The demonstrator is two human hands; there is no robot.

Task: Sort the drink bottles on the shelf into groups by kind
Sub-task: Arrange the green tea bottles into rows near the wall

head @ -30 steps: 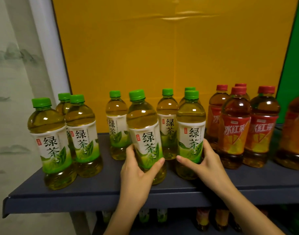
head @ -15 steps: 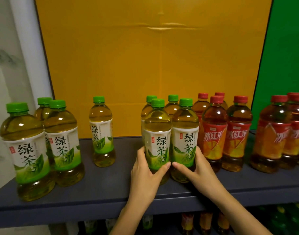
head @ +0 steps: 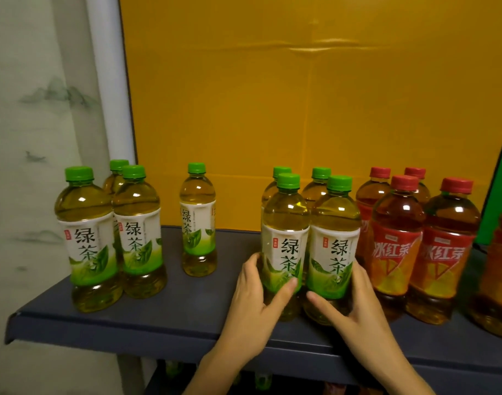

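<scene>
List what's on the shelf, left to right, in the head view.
Trio of green-capped clear plastic green-tea bottles → lone green-capped green-tea bottle → left hand → left-gripped green-tea bottle → right-gripped green-tea bottle → right hand → red-capped plastic iced-tea bottles.

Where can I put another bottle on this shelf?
The widest bare shelf patch lies between the lone green tea bottle and the left hand. A narrower gap sits between that bottle and the left cluster. The right side is crowded: the held green bottles and the red tea bottles stand packed together.
</scene>
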